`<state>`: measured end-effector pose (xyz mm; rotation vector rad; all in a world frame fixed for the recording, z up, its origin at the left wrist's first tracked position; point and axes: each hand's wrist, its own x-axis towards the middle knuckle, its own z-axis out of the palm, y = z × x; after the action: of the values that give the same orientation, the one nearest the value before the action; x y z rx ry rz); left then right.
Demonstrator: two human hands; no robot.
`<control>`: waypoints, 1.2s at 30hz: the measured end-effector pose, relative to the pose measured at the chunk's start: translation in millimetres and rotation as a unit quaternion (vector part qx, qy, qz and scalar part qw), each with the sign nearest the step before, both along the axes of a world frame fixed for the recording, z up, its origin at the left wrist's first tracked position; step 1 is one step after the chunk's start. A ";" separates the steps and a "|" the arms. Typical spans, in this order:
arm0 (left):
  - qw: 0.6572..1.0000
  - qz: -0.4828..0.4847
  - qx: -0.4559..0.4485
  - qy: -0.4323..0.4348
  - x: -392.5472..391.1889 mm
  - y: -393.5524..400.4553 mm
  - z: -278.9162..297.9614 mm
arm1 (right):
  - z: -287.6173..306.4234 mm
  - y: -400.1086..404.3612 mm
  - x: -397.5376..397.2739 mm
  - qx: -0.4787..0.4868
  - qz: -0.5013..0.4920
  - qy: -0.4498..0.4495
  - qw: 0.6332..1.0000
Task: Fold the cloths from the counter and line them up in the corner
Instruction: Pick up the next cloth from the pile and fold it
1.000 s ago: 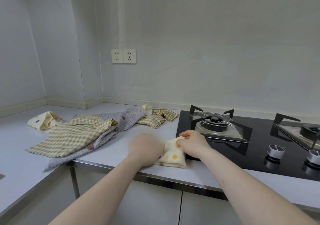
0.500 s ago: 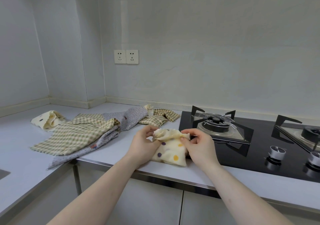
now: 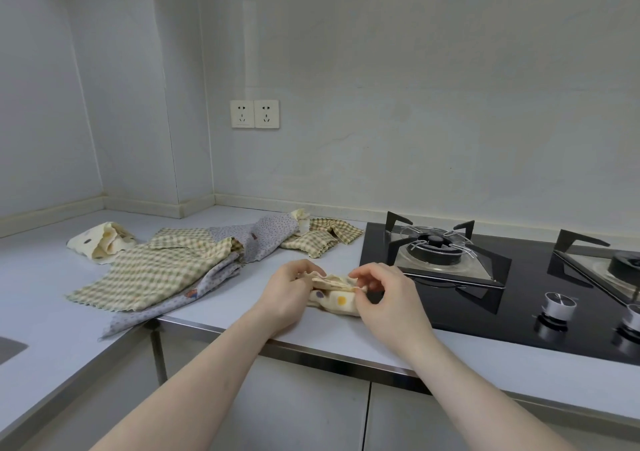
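Observation:
A small cream cloth with coloured dots (image 3: 337, 298) lies folded on the counter (image 3: 214, 315) just left of the hob. My left hand (image 3: 289, 289) pinches its upper edge on the left, and my right hand (image 3: 384, 291) pinches the same edge on the right. Further left a large green-checked cloth (image 3: 156, 270) lies spread over a grey flowered cloth (image 3: 263, 239). A smaller green-checked cloth (image 3: 322, 237) sits crumpled behind my hands. Another cream dotted cloth (image 3: 100, 244) lies bunched near the corner.
A black glass gas hob (image 3: 519, 298) with two burners and knobs (image 3: 557, 306) takes up the counter on the right. Two wall sockets (image 3: 254, 113) sit above the corner. A sink edge (image 3: 10, 346) shows at far left. Cabinet doors are below.
One second ago both hands pressed the dotted cloth flat. They then lifted its upper edge, and now hold that edge lower, bunched over the rest of the cloth.

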<state>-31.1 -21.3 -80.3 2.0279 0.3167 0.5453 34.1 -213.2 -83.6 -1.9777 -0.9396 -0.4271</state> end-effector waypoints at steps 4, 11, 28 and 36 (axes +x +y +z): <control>0.998 0.001 0.056 -0.001 -1.5 -6.2 1.5 | -0.7 1.4 -0.1 -0.050 0.003 0.000 0.999; 0.995 0.063 0.074 0.015 3.9 -2.3 -5.1 | -3.4 4.9 1.2 -0.082 -0.018 -0.023 0.996; 1.000 -0.002 0.004 0.012 -3.2 -5.0 -1.6 | -2.1 3.2 7.2 -0.068 -0.039 0.097 0.992; 0.991 -0.032 -0.120 -0.050 -9.3 -10.0 3.7 | -2.0 -1.3 9.1 0.006 0.021 0.150 0.989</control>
<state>-40.4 -31.3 -76.6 1.7658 0.2449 0.5400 43.2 -214.5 -85.6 -1.9393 -0.7831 -0.1066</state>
